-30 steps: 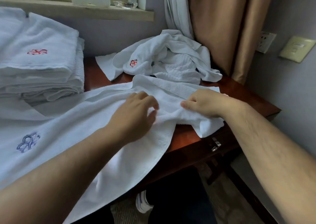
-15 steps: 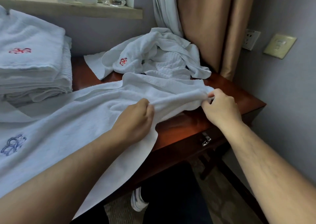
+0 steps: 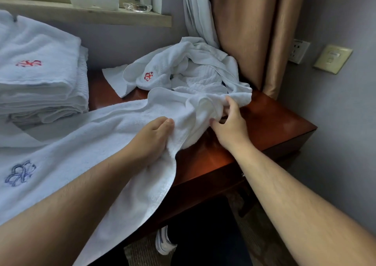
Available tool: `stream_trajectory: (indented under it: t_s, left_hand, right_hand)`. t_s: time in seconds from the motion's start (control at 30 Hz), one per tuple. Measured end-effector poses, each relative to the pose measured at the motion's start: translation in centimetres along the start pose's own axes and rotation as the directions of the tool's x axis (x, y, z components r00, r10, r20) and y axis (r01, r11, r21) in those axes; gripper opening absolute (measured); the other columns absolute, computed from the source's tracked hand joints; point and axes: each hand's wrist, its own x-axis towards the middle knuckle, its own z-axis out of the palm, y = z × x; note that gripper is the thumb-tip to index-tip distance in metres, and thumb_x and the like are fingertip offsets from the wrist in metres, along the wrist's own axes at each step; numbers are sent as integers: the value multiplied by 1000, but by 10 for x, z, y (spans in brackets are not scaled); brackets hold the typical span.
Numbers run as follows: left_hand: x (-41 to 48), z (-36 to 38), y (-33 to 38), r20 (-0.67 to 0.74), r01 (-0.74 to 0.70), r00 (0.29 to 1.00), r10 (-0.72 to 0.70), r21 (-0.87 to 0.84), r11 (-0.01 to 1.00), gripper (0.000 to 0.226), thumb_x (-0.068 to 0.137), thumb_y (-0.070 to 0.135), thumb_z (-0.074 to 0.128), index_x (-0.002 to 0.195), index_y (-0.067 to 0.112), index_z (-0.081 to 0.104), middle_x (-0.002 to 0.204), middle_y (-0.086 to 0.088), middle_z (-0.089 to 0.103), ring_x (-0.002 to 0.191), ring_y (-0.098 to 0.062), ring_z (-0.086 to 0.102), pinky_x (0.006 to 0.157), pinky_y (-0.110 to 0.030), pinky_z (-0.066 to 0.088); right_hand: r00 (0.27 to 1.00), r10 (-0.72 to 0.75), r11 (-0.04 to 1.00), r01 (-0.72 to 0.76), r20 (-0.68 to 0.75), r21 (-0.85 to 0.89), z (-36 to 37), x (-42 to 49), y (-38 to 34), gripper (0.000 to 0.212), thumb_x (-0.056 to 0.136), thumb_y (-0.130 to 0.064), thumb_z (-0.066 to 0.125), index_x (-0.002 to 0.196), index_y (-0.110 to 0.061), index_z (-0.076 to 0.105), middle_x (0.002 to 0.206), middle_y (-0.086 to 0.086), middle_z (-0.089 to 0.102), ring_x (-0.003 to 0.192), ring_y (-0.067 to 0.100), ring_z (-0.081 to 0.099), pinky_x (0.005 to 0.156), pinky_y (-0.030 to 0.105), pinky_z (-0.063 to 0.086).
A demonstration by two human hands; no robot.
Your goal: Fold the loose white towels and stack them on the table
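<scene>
A long white towel with a blue embroidered mark lies spread across the red-brown table, and its near edge hangs over the front. My left hand grips that edge near the towel's middle. My right hand pinches the bunched right end of the same towel, thumb and fingers curled into the folds. Behind it sits a crumpled heap of loose white towels with a red mark. A stack of folded white towels stands at the left.
A windowsill with a white tray and a glass dish runs along the back. Tan and white curtains hang at the back right corner. Wall sockets are on the right wall. A shoe shows below the table.
My right hand has moved left and back, bunching the towel's right end toward the crumpled heap. My left hand keeps its grip on the front edge.
</scene>
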Motion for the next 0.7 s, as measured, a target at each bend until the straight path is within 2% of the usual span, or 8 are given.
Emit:
stream_trajectory:
  t_s: [0.13, 0.23, 0.3, 0.37, 0.43, 0.53, 0.63, 0.7]
  left_hand:
    - [-3, 0, 1, -21, -32, 999, 32, -1, 999, 34, 107, 34, 42, 79, 21, 55, 74, 15, 54, 69, -2, 50, 73, -28, 40]
    - [-1, -2, 4, 13, -73, 997, 73, 62, 995, 32, 107, 36, 41, 84, 18, 56, 79, 10, 55, 73, -6, 51, 74, -28, 42]
    - [2, -1, 5, 40, -106, 994, 102, 114, 988, 32, 106, 36, 43, 85, 17, 57, 79, 8, 56, 74, -9, 51, 73, -29, 42]
    - [4, -1, 4, 90, -123, 990, 110, 160, 979, 34, 105, 39, 45, 86, 13, 58, 81, 9, 58, 77, -10, 53, 73, -26, 42]
    - [7, -2, 5, 176, -76, 983, 44, 185, 980, 43, 105, 51, 37, 91, 19, 63, 92, 13, 62, 89, -9, 57, 81, -22, 41]
    - [15, -4, 8, 185, -81, 983, 18, 342, 936, 47, 104, 53, 35, 89, 22, 67, 91, 14, 65, 91, -11, 60, 82, -30, 44]
    - [19, 0, 11, 198, -202, 975, 104, 578, 791, 23, 97, 49, 51, 105, 35, 67, 112, 13, 63, 113, -16, 53, 95, -37, 45]
    - [18, 2, 9, 315, -233, 949, 16, 665, 709, 45, 89, 62, 58, 131, 44, 55, 144, 9, 47, 140, -18, 33, 115, -42, 29]
  right_hand:
    - [999, -5, 996, 2, -32, -89, -15, 30, 0, 48, 85, -7, 63, 128, -27, 64, 98, -12, 71, 101, 10, 66, 66, 2, 41]
    - [997, -60, 954, 44, -47, -297, -50, 56, -3, 34, 85, -8, 68, 114, -25, 71, 107, 3, 73, 101, 23, 67, 81, 26, 53]
    - [943, -322, 820, 235, -82, -522, -74, 64, -6, 36, 85, 1, 60, 109, -21, 74, 106, 7, 71, 97, 30, 64, 81, 36, 52]
    - [853, -518, 606, 421, 67, -675, -97, 66, -10, 32, 83, 2, 59, 98, -17, 79, 96, 6, 72, 90, 32, 60, 78, 37, 49]
    - [908, -194, 596, 410, 372, -691, -117, 64, -17, 28, 79, -8, 58, 93, -16, 81, 87, 5, 74, 87, 28, 62, 80, 36, 51]
    - [765, 318, 638, 265, 560, -723, -132, 60, -24, 41, 65, -38, 53, 88, -9, 71, 78, 6, 71, 78, 32, 61, 77, 44, 52]
    - [864, 157, 685, 254, 479, -683, -117, 52, -26, 42, 71, -54, 55, 54, -18, 45, 52, -9, 43, 56, 19, 40, 59, 43, 38]
    - [893, -21, 711, 330, 451, -621, -91, 42, -27, 47, 84, -46, 56, 52, -15, 40, 48, -6, 38, 52, 14, 37, 58, 41, 37]
